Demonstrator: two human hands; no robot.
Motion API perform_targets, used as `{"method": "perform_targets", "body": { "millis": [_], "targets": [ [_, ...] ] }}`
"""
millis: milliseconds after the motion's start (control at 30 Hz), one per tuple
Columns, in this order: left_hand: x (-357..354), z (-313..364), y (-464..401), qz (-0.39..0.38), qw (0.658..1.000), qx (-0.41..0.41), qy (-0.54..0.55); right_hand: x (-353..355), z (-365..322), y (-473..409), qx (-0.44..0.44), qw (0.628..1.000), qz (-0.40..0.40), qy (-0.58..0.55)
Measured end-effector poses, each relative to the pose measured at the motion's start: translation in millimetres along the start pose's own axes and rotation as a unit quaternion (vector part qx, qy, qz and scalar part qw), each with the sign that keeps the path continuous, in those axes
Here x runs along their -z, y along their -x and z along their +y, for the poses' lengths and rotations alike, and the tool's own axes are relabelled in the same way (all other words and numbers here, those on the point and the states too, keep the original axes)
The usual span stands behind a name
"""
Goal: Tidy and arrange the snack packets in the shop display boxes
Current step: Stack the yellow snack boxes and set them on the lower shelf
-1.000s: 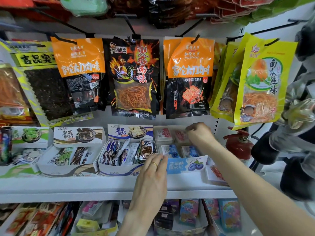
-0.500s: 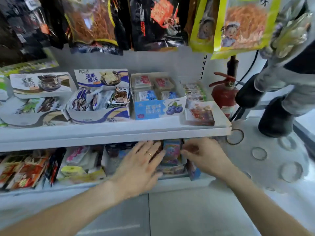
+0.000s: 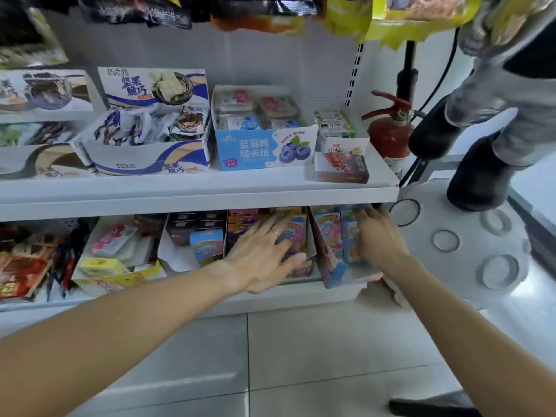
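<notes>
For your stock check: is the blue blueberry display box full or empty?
Stocked: the blue blueberry display box holds packets in its open top.

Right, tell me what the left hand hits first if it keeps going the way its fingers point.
Probably the rainbow packets upright in the lower-shelf box; the left hand fingers already overlap them, though contact is unclear.

We are losing our right hand's fingertips (image 3: 365, 212) behind the rainbow packets (image 3: 331, 233). The upper shelf (image 3: 210, 194) is hiding the lower boxes' backs, the top edge is cropping the hanging bags (image 3: 264, 13), and their print is blurring.
</notes>
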State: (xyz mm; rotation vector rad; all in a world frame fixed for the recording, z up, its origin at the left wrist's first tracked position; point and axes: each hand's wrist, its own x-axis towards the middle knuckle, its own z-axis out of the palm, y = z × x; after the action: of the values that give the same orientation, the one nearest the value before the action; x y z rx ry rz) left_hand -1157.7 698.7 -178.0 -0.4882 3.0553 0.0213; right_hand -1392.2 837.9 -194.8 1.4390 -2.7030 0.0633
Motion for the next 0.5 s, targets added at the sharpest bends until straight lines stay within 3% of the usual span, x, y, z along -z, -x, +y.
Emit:
{"method": "perform_targets", "body": {
  "millis": [100,300,400,500],
  "targets": [
    [-5,0,-13,-0.029,0.999,0.032,0.031,-14,11,-10,0.031,0.998,-0.031,0.053],
    [-13,3,-16,-0.029,0.999,0.043,-0.004,-22,14,-16,0.029,0.998,0.044,0.025],
    [-16,3,-18,0.026,0.998,0.048,0.011,-20,6,-1,0.001,0.991,0.123,-0.062],
    [-19,-1,-18,0.093,0.995,0.022,0.029,-18,-15,24,-0.043,0.953,0.212,-0.214]
  ]
}}
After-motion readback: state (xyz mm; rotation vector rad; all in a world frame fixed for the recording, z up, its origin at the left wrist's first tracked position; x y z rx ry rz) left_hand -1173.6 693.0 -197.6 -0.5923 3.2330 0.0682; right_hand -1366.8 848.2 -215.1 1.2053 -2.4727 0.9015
